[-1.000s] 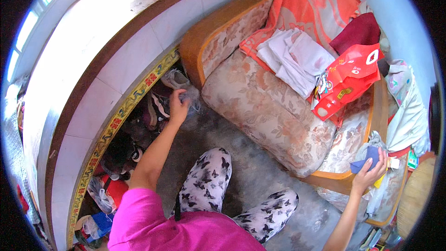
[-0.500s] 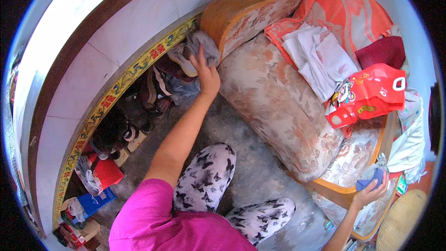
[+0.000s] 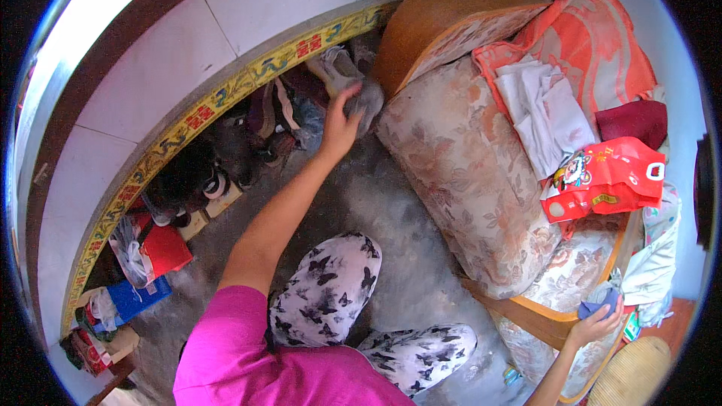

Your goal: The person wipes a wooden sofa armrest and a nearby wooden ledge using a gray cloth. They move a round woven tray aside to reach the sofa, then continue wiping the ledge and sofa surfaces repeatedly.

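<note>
My left hand [image 3: 341,126] reaches out toward the row of footwear along the wall and is closed on a grey, shoe-like thing [image 3: 368,107], whose exact kind I cannot make out. Just beyond it is a pale shoe [image 3: 332,70]. Off to the right, my right hand [image 3: 598,325] holds a crumpled blue-grey cloth [image 3: 599,302] beside the wooden arm of the sofa [image 3: 462,173].
Dark shoes [image 3: 229,146] line the wall below a yellow patterned border [image 3: 199,116]. Red [image 3: 167,249] and blue boxes [image 3: 143,301] stand lower left. On the sofa lie white cloth [image 3: 545,109], an orange blanket [image 3: 602,41] and a red bag [image 3: 605,180]. A round woven thing [image 3: 632,372] is lower right.
My left hand has drawn the grey thing back toward me, away from the wall, and the pale shoe shows more. My right hand keeps hold of the cloth. The view has shifted slightly.
</note>
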A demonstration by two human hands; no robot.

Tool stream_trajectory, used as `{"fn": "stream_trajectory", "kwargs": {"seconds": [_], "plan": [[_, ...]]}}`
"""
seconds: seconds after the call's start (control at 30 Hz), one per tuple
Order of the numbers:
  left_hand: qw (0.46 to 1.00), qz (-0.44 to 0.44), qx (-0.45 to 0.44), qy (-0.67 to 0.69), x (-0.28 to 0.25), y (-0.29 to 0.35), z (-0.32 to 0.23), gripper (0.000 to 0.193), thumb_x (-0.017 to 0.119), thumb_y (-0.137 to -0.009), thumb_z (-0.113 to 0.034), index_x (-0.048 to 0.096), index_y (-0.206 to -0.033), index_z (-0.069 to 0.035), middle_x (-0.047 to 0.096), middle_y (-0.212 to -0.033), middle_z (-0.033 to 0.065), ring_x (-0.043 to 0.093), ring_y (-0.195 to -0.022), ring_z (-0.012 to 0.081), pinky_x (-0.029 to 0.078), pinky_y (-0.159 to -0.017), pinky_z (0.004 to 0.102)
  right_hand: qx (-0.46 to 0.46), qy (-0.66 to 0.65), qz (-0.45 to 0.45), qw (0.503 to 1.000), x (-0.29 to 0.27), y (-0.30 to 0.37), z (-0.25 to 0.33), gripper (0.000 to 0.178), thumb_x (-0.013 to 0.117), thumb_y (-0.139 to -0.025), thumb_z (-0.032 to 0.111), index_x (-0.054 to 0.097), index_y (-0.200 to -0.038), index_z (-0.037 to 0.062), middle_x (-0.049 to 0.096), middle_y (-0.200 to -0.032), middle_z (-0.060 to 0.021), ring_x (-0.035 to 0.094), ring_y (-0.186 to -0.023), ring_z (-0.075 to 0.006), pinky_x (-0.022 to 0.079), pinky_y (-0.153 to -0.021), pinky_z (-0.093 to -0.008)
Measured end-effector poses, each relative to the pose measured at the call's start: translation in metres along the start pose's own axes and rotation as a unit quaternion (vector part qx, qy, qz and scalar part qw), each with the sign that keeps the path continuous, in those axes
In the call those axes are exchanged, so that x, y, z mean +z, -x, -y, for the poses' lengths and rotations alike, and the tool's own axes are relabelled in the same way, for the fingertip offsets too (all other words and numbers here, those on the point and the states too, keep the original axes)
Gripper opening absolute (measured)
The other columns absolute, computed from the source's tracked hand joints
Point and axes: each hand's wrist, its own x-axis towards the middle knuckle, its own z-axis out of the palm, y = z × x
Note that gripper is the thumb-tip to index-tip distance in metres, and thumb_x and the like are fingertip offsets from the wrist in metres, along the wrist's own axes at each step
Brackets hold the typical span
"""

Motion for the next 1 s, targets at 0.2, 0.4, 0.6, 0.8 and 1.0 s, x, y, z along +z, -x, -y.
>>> {"fn": "stream_trajectory", "kwargs": {"seconds": [0.2,0.4,0.6,0.8,1.0], "plan": [[0.977,-0.130,0.154,-0.063,0.025,-0.074,-0.056,0.057,0.061,-0.079,0.010,0.063,-0.132,-0.010,0.056,-0.125,0.0186,0.052,-0.123,0.0411,0.038,-0.112,0.0437,-0.006,-0.001,0.002,1.000,0.001,0.001,-0.001,0.043,0.046,-0.108,0.028,0.061,-0.132,-0.0038,0.062,-0.136,-0.0212,0.054,-0.129,-0.0388,0.037,-0.112,-0.0499],[0.989,-0.116,-0.009,-0.095,0.092,0.027,0.047,0.071,0.059,-0.080,0.012,0.044,-0.147,-0.003,0.042,-0.143,0.0271,0.038,-0.139,0.0488,0.030,-0.118,0.0490,0.013,-0.004,0.019,1.000,-0.005,0.004,-0.014,0.045,0.045,-0.108,0.029,0.060,-0.133,-0.0055,0.061,-0.137,-0.0229,0.054,-0.128,-0.0390,0.037,-0.112,-0.0489],[0.985,-0.055,-0.141,-0.085,0.090,0.077,0.172,0.061,0.060,-0.094,-0.008,0.038,-0.151,-0.003,0.041,-0.150,0.0260,0.040,-0.139,0.0470,0.041,-0.110,0.0486,0.006,0.010,0.021,1.000,0.007,-0.001,-0.020,0.043,0.045,-0.107,0.026,0.061,-0.132,-0.0060,0.062,-0.136,-0.0229,0.055,-0.127,-0.0390,0.037,-0.111,-0.0479],[0.749,-0.065,-0.611,0.248,0.096,0.110,0.176,0.053,0.057,-0.103,-0.036,0.040,-0.153,-0.028,0.049,-0.146,0.0028,0.053,-0.121,0.0308,0.056,-0.083,0.0478,0.003,0.004,0.020,1.000,-0.002,0.004,-0.015,0.043,0.045,-0.107,0.025,0.061,-0.133,-0.0066,0.062,-0.137,-0.0223,0.056,-0.127,-0.0385,0.037,-0.111,-0.0472],[0.786,-0.055,-0.587,0.186,0.104,0.022,0.183,0.051,0.060,-0.102,-0.036,0.043,-0.149,-0.021,0.053,-0.139,0.0026,0.052,-0.118,0.0280,0.055,-0.084,0.0436,0.018,0.034,0.030,0.999,-0.003,0.007,-0.012,0.044,0.044,-0.107,0.025,0.060,-0.134,-0.0062,0.062,-0.137,-0.0217,0.055,-0.127,-0.0379,0.037,-0.112,-0.0472]]}}
